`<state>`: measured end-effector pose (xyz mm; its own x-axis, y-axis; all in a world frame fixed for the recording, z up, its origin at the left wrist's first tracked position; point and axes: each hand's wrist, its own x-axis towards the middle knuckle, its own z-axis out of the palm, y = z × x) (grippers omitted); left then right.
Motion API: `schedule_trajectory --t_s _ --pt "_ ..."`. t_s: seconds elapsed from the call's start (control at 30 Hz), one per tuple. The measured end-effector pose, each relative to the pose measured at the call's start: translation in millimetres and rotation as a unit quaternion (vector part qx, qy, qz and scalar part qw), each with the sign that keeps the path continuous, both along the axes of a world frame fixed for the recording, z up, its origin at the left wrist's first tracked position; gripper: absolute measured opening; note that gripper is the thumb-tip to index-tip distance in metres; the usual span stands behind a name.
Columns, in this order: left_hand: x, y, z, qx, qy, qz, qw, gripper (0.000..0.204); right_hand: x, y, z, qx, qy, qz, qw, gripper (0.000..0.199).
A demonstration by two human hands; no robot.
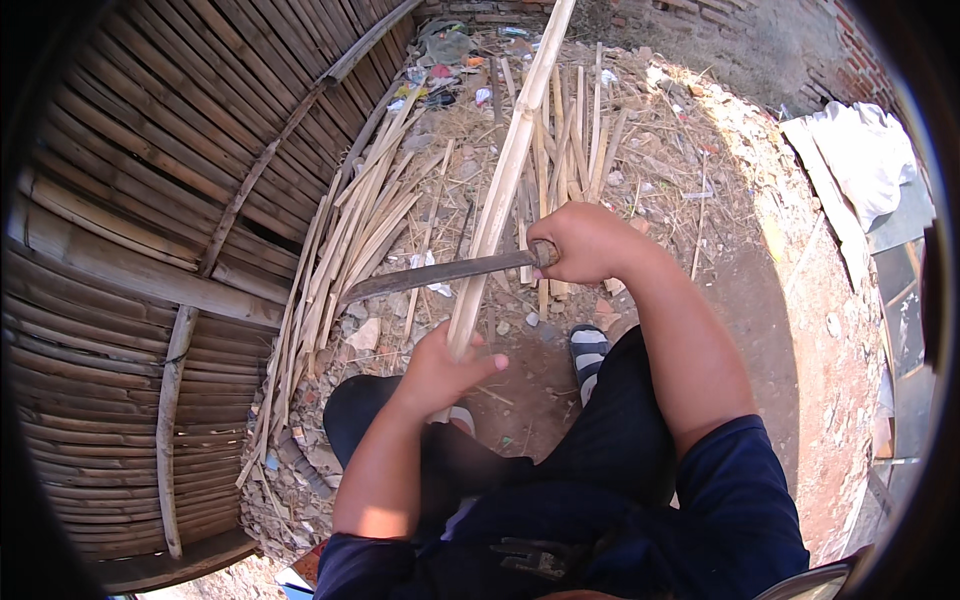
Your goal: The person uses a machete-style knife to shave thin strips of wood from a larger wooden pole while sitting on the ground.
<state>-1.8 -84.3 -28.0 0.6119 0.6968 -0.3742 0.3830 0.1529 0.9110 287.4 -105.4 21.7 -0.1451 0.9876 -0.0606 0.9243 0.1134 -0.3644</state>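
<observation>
A long, pale, split bamboo strip (505,185) slants over the littered brown dirt ground (735,300), its upper part reaching toward the ground's far edge. We see the left hand (440,372) curled around the strip near its lower end, the thumb pointing out to the right. The right hand (588,243) is clamped around the handle of a long machete with a dark metal blade (425,279), which lies across the strip above the left hand; we cannot tell whether the edge bites into it.

Beyond the strip, we find a bundle of thin, pale bamboo slats (582,140) on the ground, and a larger heap of similar tan slats (365,225) along its left edge, against a brown bamboo-slatted wall (130,160). Crumpled plastic litter (445,75) gathers at the ground's far-left corner, near a weathered brick wall (700,35). By the right edge we note a bulging white sack (860,155). Below the hands are dark trousers (620,430) and a grey-and-white striped shoe (588,355).
</observation>
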Motion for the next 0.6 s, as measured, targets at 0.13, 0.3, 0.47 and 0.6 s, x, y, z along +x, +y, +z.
schedule_trajectory --t_s 0.13,0.3,0.47,0.6 --pt "-0.4 2.3 2.2 0.011 0.031 -0.019 0.999 0.055 40.2 6.6 -11.9 0.006 0.084 -0.133 0.988 0.039" --pt "0.1 3.6 -1.5 -0.001 0.025 -0.026 0.999 0.055 59.3 3.5 -9.2 0.036 0.085 -0.263 0.96 0.051" --pt "3.1 -1.0 1.0 0.017 0.01 -0.009 1.0 0.05 27.8 -1.4 1.0 -0.007 0.049 -0.146 0.988 0.049" --pt "1.9 -1.5 2.6 -0.004 -0.006 0.003 1.0 0.05 6.0 0.8 8.3 -0.068 0.012 -0.05 0.996 0.048"
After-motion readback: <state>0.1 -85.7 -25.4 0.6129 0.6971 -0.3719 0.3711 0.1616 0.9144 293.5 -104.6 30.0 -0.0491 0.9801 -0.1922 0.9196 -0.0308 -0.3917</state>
